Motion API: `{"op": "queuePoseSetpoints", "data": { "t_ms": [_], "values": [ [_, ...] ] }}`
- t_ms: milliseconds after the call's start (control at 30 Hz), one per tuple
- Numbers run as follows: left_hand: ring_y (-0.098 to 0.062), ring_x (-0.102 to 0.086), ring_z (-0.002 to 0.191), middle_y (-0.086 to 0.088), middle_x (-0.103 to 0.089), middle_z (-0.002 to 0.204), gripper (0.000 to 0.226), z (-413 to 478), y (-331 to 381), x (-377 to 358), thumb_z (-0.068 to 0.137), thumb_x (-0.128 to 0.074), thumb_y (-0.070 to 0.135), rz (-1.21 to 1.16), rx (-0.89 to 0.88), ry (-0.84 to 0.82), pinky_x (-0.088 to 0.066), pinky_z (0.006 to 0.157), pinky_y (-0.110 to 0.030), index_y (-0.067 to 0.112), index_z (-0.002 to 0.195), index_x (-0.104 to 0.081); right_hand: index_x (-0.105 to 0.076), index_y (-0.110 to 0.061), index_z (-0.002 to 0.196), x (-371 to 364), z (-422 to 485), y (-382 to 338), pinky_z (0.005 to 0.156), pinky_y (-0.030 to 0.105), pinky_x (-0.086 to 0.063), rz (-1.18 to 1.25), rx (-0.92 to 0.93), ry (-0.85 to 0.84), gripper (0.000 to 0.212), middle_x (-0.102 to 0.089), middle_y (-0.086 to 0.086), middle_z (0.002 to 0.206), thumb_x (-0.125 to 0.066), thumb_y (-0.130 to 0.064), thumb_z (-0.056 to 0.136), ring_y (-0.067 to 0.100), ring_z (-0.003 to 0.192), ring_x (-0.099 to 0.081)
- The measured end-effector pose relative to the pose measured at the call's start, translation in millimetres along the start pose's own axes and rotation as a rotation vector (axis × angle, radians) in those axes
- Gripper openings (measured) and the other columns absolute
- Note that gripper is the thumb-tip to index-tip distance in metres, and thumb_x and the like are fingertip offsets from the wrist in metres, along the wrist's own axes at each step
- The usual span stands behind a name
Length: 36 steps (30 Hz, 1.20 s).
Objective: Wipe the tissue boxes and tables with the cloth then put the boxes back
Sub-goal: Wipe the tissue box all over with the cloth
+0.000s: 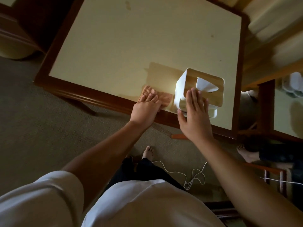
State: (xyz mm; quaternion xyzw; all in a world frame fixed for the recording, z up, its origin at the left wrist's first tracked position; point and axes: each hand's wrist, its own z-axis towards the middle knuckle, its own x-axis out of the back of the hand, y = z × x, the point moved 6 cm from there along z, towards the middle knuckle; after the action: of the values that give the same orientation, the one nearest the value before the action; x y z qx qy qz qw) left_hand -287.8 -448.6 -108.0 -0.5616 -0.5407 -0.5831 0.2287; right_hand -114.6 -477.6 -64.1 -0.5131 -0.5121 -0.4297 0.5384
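**Cloth Down, Box Within Reach at the Table's Near Edge**

On the left, the pale table (131, 43) with its dark wooden rim fills the upper view, bare over most of its top apart from a few faint marks. At its near edge the left hand (146, 110) lies flat, fingers spread, pressing the orange cloth (157, 97) onto the surface; it pins the cloth rather than gripping it, a hold that suits sliding it across the top.

Just beside the cloth, to the right, stands the white tissue box (199, 90), a tissue poking up through its wooden lid. It sits near the front right corner of the table, within easy reach. The right hand (196, 118) hovers open over the box's near end, fingers straight and together, thumb out; whether the fingertips touch the lid cannot be told. The pose looks like a reach to steady or lift the box so the cloth can pass under it.

Farther right, a second table (288, 112) shows partly.
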Motion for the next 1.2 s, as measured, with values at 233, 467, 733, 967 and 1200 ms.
{"op": "queuePoseSetpoints", "data": {
  "t_ms": [233, 467, 733, 967, 1200],
  "values": [
    [-0.020, -0.068, 0.073, 0.001, -0.070, 0.095, 0.036, 17.6, -10.9, 25.2, 0.112, -0.035, 0.046, -0.705, 0.406, 0.343, -0.049, 0.054, -0.034, 0.017, 0.112, -0.057, -0.015, -0.003, 0.164, 0.5, 0.3, 0.9, 0.129, 0.056, -0.005, 0.026, 0.008, 0.039, 0.075, -0.009, 0.016, 0.173, -0.051, -0.033, 0.106, 0.034, 0.160, -0.002],
    [-0.018, -0.059, 0.087, -0.006, -0.061, 0.112, 0.023, 65.4, 24.4, 16.9, 0.111, -0.043, 0.035, -1.456, 0.427, 0.148, -0.051, 0.065, -0.036, 0.014, 0.115, -0.052, -0.014, -0.006, 0.165, 2.2, 1.1, -1.0, 0.129, 0.053, -0.001, 0.075, -0.009, 0.014, 0.072, -0.008, 0.013, 0.173, -0.042, -0.036, 0.105, 0.030, 0.161, 0.000],
    [-0.002, -0.060, 0.128, 0.012, -0.066, 0.135, 0.045, 14.6, 70.8, -15.7, 0.112, -0.038, 0.049, -1.449, 0.239, 0.122, -0.048, 0.113, -0.034, 0.030, 0.150, -0.053, -0.007, -0.007, 0.165, 3.9, 3.9, 1.6, 0.129, 0.055, -0.001, 0.090, 0.010, -0.034, 0.087, -0.001, 0.012, 0.173, -0.059, -0.009, 0.096, 0.034, 0.160, 0.004],
    [-0.022, -0.063, 0.129, -0.007, -0.073, 0.126, 0.065, 83.6, 55.7, -1.0, 0.098, -0.036, 0.076, -1.545, 0.372, 0.051, -0.045, 0.115, -0.047, 0.026, 0.114, -0.074, -0.013, -0.010, 0.166, 6.6, 4.9, 2.2, 0.128, 0.056, -0.003, 0.144, 0.004, -0.068, 0.092, -0.008, 0.011, 0.173, -0.046, -0.001, 0.080, 0.032, 0.160, 0.002],
    [-0.021, -0.048, 0.145, 0.002, -0.062, 0.144, 0.058, 20.2, 70.0, -42.2, 0.101, -0.030, 0.066, -1.421, 0.289, 0.102, -0.040, 0.120, -0.050, 0.041, 0.147, -0.057, -0.005, -0.012, 0.166, 6.7, 4.5, 4.9, 0.129, 0.048, 0.008, 0.149, 0.010, -0.093, 0.105, 0.005, 0.005, 0.173, -0.059, 0.013, 0.080, 0.022, 0.156, 0.017]
  ]
}}
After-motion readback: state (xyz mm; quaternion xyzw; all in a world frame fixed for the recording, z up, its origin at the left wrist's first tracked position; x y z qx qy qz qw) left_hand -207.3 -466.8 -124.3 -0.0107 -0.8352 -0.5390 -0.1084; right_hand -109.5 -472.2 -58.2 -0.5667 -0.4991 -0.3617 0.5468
